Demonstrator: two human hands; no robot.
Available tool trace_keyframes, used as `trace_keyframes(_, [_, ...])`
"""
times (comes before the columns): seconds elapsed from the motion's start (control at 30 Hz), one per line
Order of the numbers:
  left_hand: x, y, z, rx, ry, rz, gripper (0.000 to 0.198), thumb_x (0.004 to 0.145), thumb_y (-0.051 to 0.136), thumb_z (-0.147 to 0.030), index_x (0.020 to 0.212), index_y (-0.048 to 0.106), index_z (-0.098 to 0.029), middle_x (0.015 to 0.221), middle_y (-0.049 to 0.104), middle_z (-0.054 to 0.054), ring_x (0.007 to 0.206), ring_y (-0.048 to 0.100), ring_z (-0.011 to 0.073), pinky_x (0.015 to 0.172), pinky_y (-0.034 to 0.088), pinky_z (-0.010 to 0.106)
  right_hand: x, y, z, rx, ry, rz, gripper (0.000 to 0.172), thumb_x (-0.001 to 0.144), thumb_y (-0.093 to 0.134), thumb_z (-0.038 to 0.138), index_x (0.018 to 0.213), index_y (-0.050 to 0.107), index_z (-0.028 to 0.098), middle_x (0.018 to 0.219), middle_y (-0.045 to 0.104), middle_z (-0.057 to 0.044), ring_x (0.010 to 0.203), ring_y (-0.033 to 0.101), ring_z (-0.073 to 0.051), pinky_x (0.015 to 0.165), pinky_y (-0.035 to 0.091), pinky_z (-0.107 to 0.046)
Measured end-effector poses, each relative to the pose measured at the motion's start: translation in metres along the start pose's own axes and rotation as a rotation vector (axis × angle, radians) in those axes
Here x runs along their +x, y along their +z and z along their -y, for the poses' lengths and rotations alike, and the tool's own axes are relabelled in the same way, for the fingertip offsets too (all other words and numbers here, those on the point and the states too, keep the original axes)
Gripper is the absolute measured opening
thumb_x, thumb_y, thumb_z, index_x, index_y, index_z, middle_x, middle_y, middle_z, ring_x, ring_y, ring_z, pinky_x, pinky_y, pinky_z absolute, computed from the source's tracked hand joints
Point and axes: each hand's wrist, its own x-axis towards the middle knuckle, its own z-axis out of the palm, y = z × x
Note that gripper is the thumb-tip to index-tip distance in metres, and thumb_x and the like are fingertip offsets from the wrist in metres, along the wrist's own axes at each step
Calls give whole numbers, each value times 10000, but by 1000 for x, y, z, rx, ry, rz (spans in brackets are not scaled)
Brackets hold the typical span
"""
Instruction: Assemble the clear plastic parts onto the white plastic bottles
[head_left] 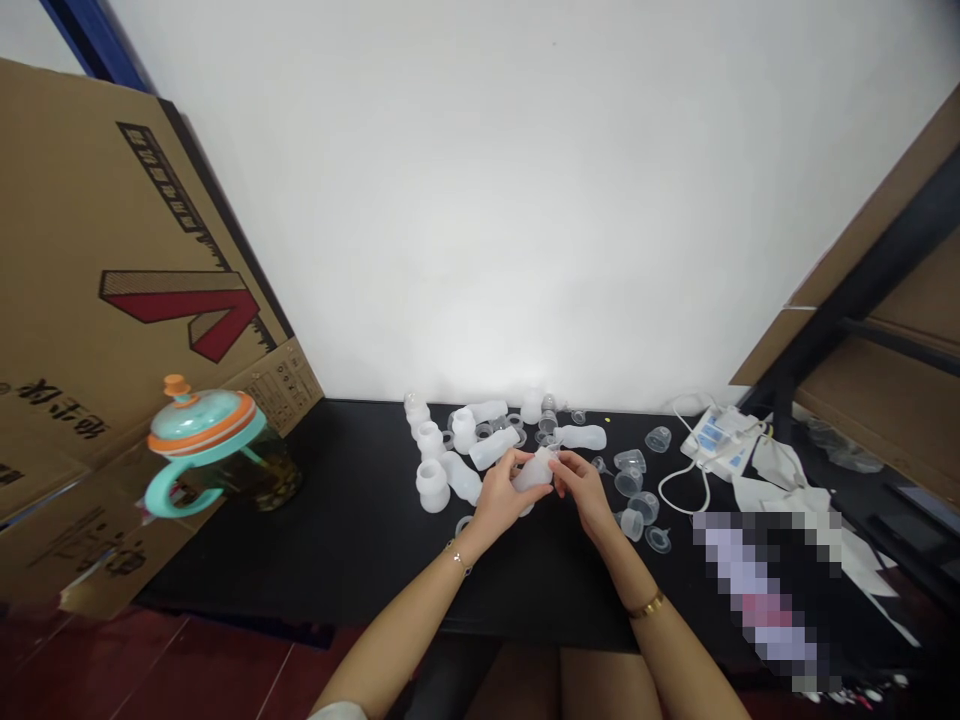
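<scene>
My left hand [504, 497] is wrapped round a translucent white bottle [531, 474], its neck pointing up and to the right. The fingers of my right hand [581, 487] are closed at the neck of that same bottle; whether they also pinch a small part is hidden. Left of my hands stand several white wide-necked bottles [433, 487]. Soft-looking translucent bottles [495, 448] lie on their sides behind them, and another such bottle [581, 437] lies beyond my right hand. Clear plastic cups [643, 507] and a clear funnel-shaped piece [658, 540] lie to the right.
A black table [352, 540] runs along a white wall [525, 200]. At left, a teal and orange lidded jug [225, 450] stands before a large cardboard box [112, 300]. A white power strip with cable [724, 440] and crumpled white paper [787, 495] lie at right.
</scene>
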Motion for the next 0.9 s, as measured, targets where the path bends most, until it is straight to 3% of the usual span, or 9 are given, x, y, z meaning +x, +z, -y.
trace_keyframes(0.47, [-4, 3, -4, 109, 5, -37, 489, 686, 818, -416, 1076, 596, -221, 1006, 694, 25, 849, 651, 211, 778, 493, 330, -2, 2, 3, -56, -49, -14, 334, 697, 785, 472, 790, 626, 194, 538, 514, 57, 452, 404, -87, 444, 319, -231])
trace_keyframes(0.9, [-6, 4, -7, 172, 29, -66, 436, 665, 824, -411, 984, 596, -222, 1010, 691, 35, 846, 658, 218, 757, 512, 348, -2, 0, 0, -15, -57, -10, 325, 681, 802, 422, 803, 612, 188, 624, 556, 39, 473, 409, -80, 439, 333, -224])
